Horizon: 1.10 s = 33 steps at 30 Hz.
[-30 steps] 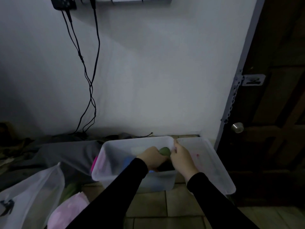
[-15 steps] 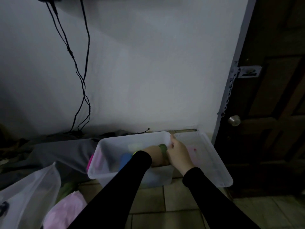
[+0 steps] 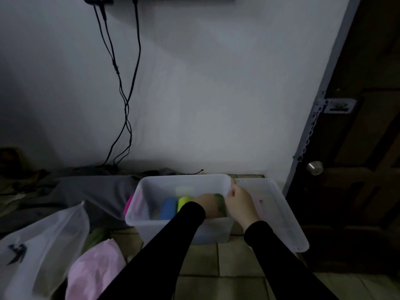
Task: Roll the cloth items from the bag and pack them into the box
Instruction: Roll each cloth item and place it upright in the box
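Note:
A translucent plastic box stands on the tiled floor by the wall. Inside it lie a blue cloth roll and a yellow-green cloth roll side by side. My left hand reaches down into the box and holds a dark green cloth roll against the right wall. My right hand grips the box's right rim, thumb over the edge. A translucent bag lies at the lower left, with pink cloth beside it.
The box's lid lies flat to the right of the box, against a dark wooden door. A grey cloth spreads behind the box on the left. Black cables hang down the white wall. A magenta item sits by the box's left wall.
My left hand has pushed the green roll lower into the box beside the yellow-green roll. My right hand stays on the right rim. The camera view shifted slightly.

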Motion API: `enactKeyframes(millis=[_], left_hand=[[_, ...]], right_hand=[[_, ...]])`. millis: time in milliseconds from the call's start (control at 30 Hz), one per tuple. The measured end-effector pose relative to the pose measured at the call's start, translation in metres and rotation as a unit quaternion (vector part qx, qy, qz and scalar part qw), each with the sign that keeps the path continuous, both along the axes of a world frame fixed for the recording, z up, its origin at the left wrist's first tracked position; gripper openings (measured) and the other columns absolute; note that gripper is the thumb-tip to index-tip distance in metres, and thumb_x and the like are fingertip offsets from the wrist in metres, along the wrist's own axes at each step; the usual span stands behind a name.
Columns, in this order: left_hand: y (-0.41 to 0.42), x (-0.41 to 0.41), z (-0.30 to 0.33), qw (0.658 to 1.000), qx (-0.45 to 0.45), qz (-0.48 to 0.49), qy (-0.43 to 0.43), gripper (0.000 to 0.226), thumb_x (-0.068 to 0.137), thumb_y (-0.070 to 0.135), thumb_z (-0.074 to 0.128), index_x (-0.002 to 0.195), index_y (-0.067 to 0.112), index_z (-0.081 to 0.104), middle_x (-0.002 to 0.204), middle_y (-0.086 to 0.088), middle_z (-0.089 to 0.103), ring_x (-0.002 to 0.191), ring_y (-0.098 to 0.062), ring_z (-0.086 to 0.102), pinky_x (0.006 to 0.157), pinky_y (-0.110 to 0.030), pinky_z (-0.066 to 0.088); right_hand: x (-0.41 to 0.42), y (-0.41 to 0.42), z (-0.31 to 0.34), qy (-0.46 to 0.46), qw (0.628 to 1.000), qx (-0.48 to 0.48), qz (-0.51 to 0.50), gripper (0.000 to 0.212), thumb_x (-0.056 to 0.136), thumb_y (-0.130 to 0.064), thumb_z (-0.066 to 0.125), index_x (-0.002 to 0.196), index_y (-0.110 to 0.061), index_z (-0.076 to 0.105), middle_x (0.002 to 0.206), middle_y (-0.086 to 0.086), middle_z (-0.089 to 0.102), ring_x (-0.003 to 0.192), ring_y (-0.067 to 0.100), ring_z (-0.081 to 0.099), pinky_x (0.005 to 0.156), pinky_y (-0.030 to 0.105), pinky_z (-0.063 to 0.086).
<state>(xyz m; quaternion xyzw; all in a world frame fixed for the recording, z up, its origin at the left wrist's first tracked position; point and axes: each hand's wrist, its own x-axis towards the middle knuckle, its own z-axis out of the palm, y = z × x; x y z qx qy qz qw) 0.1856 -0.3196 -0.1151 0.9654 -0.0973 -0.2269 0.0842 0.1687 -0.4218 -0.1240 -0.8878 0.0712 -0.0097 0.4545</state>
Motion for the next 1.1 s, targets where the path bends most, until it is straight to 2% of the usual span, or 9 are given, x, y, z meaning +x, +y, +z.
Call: enactKeyframes(millis=[133,267,333,467,600,700,833,967,1100], left_hand=[[0.0,-0.003,0.01,1.0,-0.012,0.01,0.01,0.043,0.1,0.031,0.047,0.133,0.004,0.052,0.137,-0.015,0.052,0.128,-0.028,0.049,0.103,-0.033,0.038],[0.006,-0.013,0.013,0.995,-0.091,0.046,0.016,0.043,0.104,0.023,0.037,0.142,0.003,0.042,0.147,-0.012,0.042,0.136,-0.026,0.038,0.11,-0.031,0.026],[0.009,-0.019,0.019,0.99,-0.131,0.039,-0.038,0.038,0.102,0.021,0.039,0.136,0.006,0.05,0.142,-0.011,0.049,0.13,-0.026,0.045,0.107,-0.031,0.031],[0.03,-0.04,0.033,0.972,-0.177,0.005,-0.155,0.035,0.098,0.025,0.047,0.128,0.014,0.06,0.128,-0.007,0.062,0.113,-0.023,0.058,0.094,-0.024,0.04],[0.067,-0.072,0.038,0.955,-0.196,-0.026,-0.219,0.032,0.091,0.015,0.053,0.12,0.016,0.066,0.118,-0.005,0.065,0.104,-0.021,0.06,0.084,-0.02,0.039],[0.098,-0.106,0.036,0.961,-0.163,-0.038,-0.22,0.037,0.086,0.021,0.059,0.123,0.021,0.063,0.119,-0.001,0.061,0.105,-0.016,0.055,0.082,-0.016,0.037],[0.14,-0.148,0.025,0.989,-0.051,-0.043,-0.13,0.074,0.076,0.053,0.068,0.141,0.028,0.044,0.143,0.004,0.043,0.132,-0.017,0.039,0.112,-0.034,0.032],[0.162,-0.172,0.009,0.998,0.0,-0.062,-0.021,0.127,0.05,0.071,0.076,0.15,0.037,0.006,0.157,0.01,0.015,0.145,-0.019,0.014,0.12,-0.044,0.012],[0.18,-0.181,-0.003,0.995,-0.019,-0.095,-0.036,0.141,0.043,0.068,0.082,0.15,0.038,-0.006,0.158,0.009,0.01,0.146,-0.017,0.011,0.121,-0.042,0.013]], right_hand=[[0.002,-0.001,0.0,0.003,1.0,-0.018,0.013,0.052,0.097,-0.01,0.032,0.149,-0.013,0.029,0.136,0.018,0.052,0.116,0.028,0.052,0.089,0.026,0.039],[0.002,-0.001,0.0,0.014,0.999,-0.027,0.01,0.048,0.097,-0.011,0.033,0.145,-0.011,0.035,0.136,0.016,0.052,0.12,0.031,0.051,0.091,0.029,0.041],[0.0,-0.002,0.004,-0.005,0.999,-0.036,0.007,0.043,0.097,-0.011,0.035,0.14,-0.01,0.043,0.132,0.016,0.056,0.116,0.03,0.053,0.086,0.026,0.04],[-0.017,0.005,0.012,-0.155,0.987,-0.049,0.012,0.04,0.096,-0.012,0.046,0.135,-0.004,0.049,0.14,0.012,0.051,0.129,0.026,0.047,0.103,0.022,0.033],[-0.053,0.031,0.019,-0.29,0.956,-0.004,0.044,0.025,0.092,-0.009,0.054,0.115,-0.01,0.064,0.113,0.005,0.064,0.102,0.016,0.06,0.083,0.007,0.039],[-0.081,0.054,0.013,-0.159,0.984,-0.003,0.086,0.017,0.094,-0.022,0.054,0.104,-0.013,0.065,0.093,0.004,0.064,0.08,0.014,0.058,0.067,0.011,0.044],[-0.114,0.087,-0.018,0.142,0.975,-0.057,0.163,0.027,0.094,-0.039,0.049,0.097,-0.017,0.062,0.092,0.005,0.066,0.086,0.024,0.063,0.081,0.037,0.054],[-0.135,0.11,-0.022,0.195,0.965,-0.026,0.173,0.043,0.094,-0.054,0.042,0.082,-0.018,0.061,0.085,0.003,0.065,0.079,0.019,0.062,0.071,0.032,0.049],[-0.143,0.129,-0.021,0.211,0.966,-0.003,0.148,0.047,0.094,-0.054,0.039,0.107,-0.014,0.061,0.103,0.004,0.064,0.09,0.017,0.06,0.073,0.029,0.046]])
